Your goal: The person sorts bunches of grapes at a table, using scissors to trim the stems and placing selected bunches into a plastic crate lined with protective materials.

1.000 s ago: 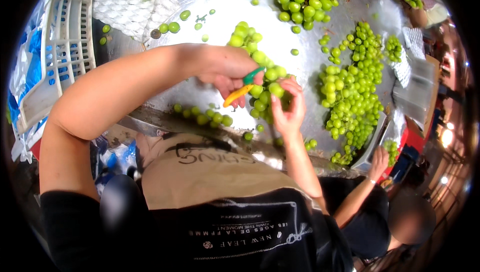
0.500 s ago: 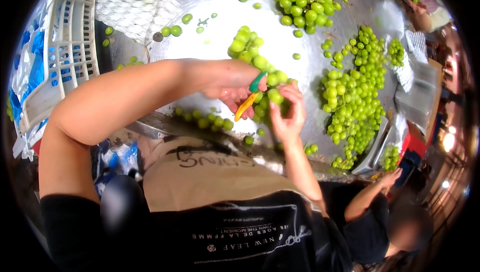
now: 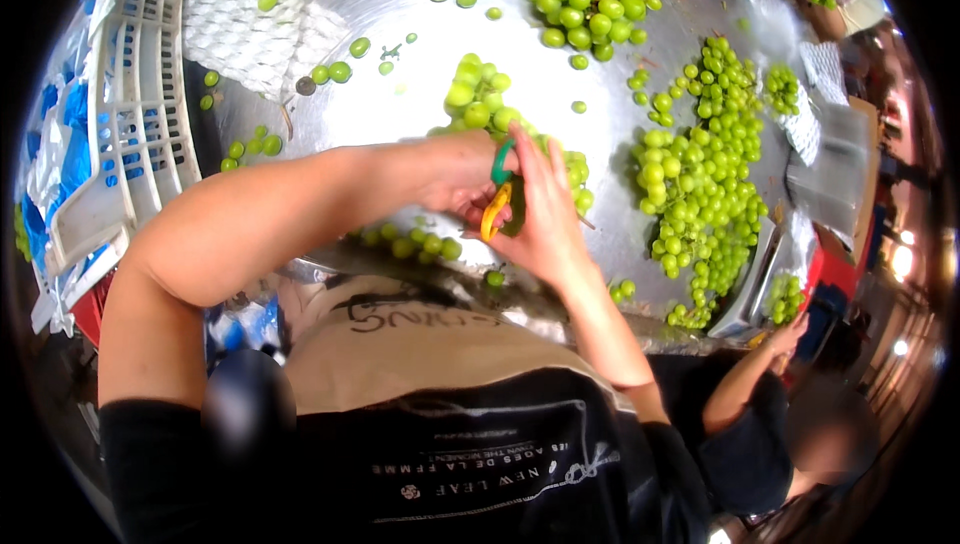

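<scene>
My left hand (image 3: pixel 462 179) is closed on a pair of scissors with a green handle loop (image 3: pixel 502 162) and a yellow one (image 3: pixel 494 212); the blades are out of sight. Close against it is my right hand (image 3: pixel 545 209), its fingers stretched upward and its thumb near the yellow loop. Behind both hands lies a bunch of green grapes (image 3: pixel 478 94), partly covered by them. More of its grapes and a thin brown stem (image 3: pixel 585 221) show just beyond the right hand. Whether the right fingers touch the bunch is hidden.
Large green grape bunches (image 3: pixel 700 174) lie to the right, another bunch (image 3: pixel 590 4) at the back. Loose grapes dot the metal table (image 3: pixel 380 4). At left stand a white plastic crate (image 3: pixel 150 74) and white foam netting (image 3: pixel 250 14). A co-worker's arm (image 3: pixel 745 374) reaches in at lower right.
My right hand has moved left toward the scissors, and its fingers have gone from curled beside a grape to stretched upward. The view has shifted slightly.
</scene>
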